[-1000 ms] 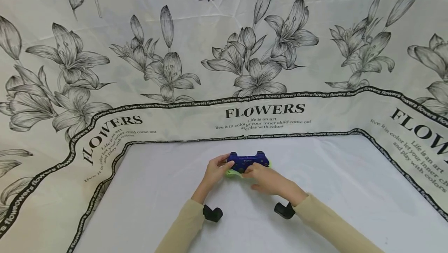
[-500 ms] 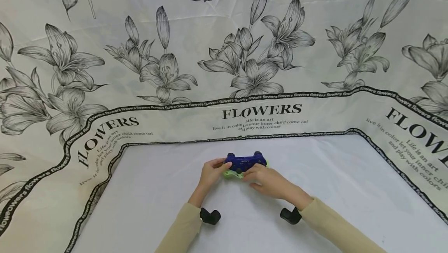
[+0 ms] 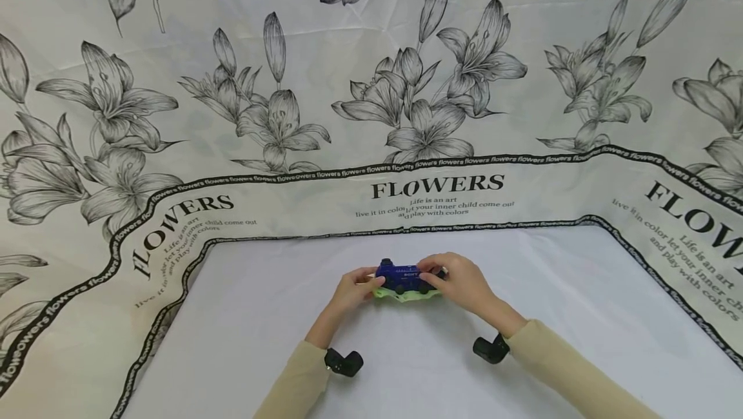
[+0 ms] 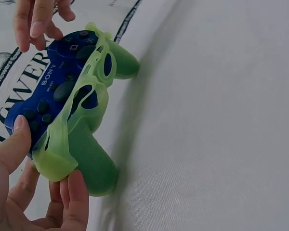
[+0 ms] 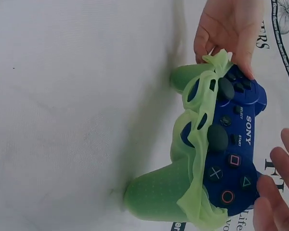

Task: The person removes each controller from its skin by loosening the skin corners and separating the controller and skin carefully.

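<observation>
A blue Sony game controller (image 5: pixel 243 144) sits between the two hands, its grips inside a soft green cover (image 5: pixel 159 192). The left hand (image 3: pixel 351 292) pinches the end beside it, thumb on the face. The right hand (image 3: pixel 461 282) has loosely spread fingers at the opposite end; whether they touch, I cannot tell. White cloth (image 3: pixel 261 335) lies beneath both hands.

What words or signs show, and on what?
"SONY": blue controller
"SELECT": controller
"START": controller
Triangle, circle, cross, square: buttons
Central button: mark unreadable
"FLOWERS": floral cloth
"Life is an art live it in color let your inner child come out and play with colors": cloth
"flowers", repeated: border
</observation>
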`<state>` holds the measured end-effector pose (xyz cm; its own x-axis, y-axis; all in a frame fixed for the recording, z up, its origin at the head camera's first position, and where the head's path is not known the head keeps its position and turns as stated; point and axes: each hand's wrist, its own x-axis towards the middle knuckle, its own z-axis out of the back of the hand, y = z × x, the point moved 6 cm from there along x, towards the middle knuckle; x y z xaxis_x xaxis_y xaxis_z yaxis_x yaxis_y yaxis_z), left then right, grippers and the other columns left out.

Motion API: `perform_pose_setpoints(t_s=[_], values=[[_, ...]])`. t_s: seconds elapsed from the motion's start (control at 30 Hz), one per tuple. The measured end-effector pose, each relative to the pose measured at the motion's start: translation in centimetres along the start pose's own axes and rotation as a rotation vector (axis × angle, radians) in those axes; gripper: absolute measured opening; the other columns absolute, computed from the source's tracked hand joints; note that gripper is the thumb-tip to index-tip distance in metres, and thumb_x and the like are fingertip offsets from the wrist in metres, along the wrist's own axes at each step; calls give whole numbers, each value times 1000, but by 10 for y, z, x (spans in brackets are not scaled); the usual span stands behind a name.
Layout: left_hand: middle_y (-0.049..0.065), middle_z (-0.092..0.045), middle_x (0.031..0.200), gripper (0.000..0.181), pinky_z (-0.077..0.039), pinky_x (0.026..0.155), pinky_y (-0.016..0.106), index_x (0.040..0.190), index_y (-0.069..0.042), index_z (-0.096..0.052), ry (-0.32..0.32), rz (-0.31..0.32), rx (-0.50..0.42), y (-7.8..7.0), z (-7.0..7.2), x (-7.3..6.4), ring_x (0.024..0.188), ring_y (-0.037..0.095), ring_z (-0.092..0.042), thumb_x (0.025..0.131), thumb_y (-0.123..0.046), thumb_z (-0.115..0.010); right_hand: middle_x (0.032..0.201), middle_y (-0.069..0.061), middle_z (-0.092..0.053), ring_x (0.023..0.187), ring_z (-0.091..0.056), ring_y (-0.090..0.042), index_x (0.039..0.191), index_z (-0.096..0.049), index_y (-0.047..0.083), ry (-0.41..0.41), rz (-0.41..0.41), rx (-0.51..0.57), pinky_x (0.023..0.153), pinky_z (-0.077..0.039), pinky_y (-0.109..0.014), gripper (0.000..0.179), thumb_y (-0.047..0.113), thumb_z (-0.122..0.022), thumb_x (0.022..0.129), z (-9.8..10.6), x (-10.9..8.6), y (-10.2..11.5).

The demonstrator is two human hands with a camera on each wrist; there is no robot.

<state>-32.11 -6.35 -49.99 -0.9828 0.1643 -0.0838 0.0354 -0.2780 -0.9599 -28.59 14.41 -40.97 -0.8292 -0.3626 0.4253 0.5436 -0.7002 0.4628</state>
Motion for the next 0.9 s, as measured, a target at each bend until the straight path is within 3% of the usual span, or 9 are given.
perform_pose_setpoints(t_s=[0.13, 0.3, 0.6, 0.8, 0.9], values=[[12, -62, 108, 49, -57, 78, 29, 130, -4, -59, -1, 19, -22, 2, -2, 1, 84, 10, -57, 90, -32, -67, 88, 1, -72, 78, -64, -13, 101, -73, 11, -55, -40, 15, 59, -49, -21, 19, 17, -75, 84, 7, 2, -9], [14, -61, 110, 47, -57, 82, 32, 129, 4, -56, -22, 30, -101, 4, -2, -1, 87, 9, -58, 94, -26, -63, 92, -1, -72, 82, -64, -18, 104, -72, 13, -86, -62, -45, 62, -51, -24, 22, 19, -75, 83, 13, -1, -20], [15, -61, 114, 43, -57, 82, 31, 129, 3, -56, -22, 32, -142, 6, -3, -2, 90, 10, -60, 95, -23, -61, 89, -6, -71, 78, -66, -21, 103, -71, 8, -147, -127, -63, 64, -51, -32, 22, 22, -73, 86, 19, -9, -41], [11, -61, 107, 42, -57, 82, 30, 131, 2, -55, -24, 27, -154, 7, -3, -3, 85, 7, -58, 97, -23, -57, 103, -15, -70, 86, -67, -26, 114, -66, 2, -4, -297, -26, 71, -54, -39, 37, 33, -61, 94, 10, -11, -60], [16, -63, 112, 42, -57, 82, 30, 131, 4, -54, -20, 29, -201, 7, -2, -6, 84, 6, -60, 99, -23, -54, 111, -18, -69, 92, -66, -28, 119, -64, 0, 86, -371, -1, 75, -54, -41, 45, 38, -53, 98, 5, -13, -65]])
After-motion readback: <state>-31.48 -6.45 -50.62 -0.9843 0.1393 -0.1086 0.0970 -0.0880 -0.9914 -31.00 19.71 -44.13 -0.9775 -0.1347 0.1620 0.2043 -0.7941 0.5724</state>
